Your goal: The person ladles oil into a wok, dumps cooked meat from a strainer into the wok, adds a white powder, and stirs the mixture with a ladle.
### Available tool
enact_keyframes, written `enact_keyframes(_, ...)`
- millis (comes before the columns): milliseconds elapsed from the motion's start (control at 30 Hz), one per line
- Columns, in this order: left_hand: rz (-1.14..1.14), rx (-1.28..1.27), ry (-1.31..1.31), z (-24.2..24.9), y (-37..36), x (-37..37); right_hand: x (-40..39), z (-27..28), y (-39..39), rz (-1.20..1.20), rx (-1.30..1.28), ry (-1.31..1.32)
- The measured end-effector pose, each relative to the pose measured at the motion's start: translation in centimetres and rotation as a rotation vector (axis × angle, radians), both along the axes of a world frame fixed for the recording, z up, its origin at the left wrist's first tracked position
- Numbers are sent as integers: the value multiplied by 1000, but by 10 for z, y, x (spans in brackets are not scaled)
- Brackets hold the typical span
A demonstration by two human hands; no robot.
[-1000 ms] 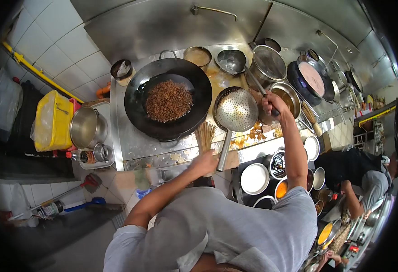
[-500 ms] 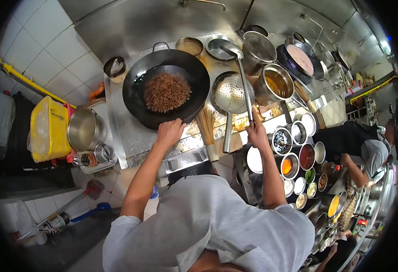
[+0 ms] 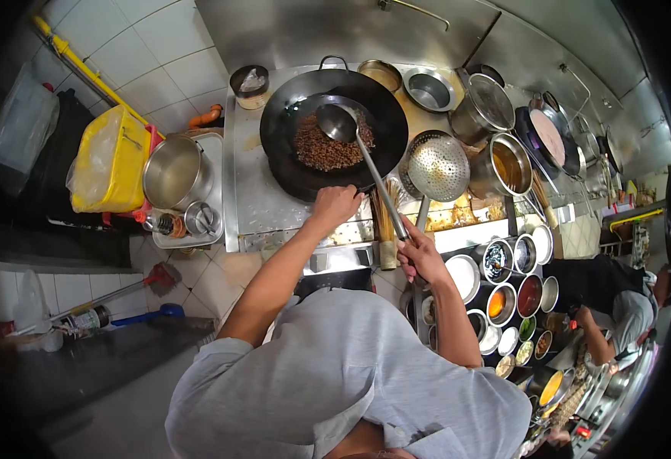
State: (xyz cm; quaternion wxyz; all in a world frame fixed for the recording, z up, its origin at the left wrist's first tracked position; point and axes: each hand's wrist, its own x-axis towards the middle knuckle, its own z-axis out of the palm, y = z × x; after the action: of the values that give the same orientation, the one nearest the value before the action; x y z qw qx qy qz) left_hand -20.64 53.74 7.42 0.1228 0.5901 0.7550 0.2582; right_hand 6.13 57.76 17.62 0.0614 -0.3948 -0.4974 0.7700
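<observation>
A large black wok sits on the stove, with brown crumbly food like minced meat spread in its bottom. My left hand is closed at the wok's near rim; the part under its fingers is hidden. In my right hand is the handle of a long metal ladle. The ladle's bowl rests over the food, hiding some of it. A bamboo wok brush lies between my hands. Just right of the wok, a perforated strainer lies with its handle toward me.
A pot of amber liquid and a pot with a mesh sieve stand to the right. Several seasoning bowls crowd beside my right arm. A yellow bin and steel pot are left. Another person works at far right.
My right hand has swung the ladle from above the strainer leftward into the wok, bowl onto the food. My left hand stays at the wok's rim. The whole view has shifted.
</observation>
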Motion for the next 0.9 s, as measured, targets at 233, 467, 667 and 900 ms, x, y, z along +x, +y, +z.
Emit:
enact_keyframes(233,17,3,36,0,0,2,-35,-47,38,-42,-225,31)
enact_keyframes(467,23,-55,-44,10,-4,3,-89,-59,62,-30,-116,45)
enact_keyframes(667,22,38,-5,5,-10,1,-93,-32,63,87,401,-79)
enact_keyframes(900,12,40,-19,5,-10,0,-69,-77,49,163,911,-214)
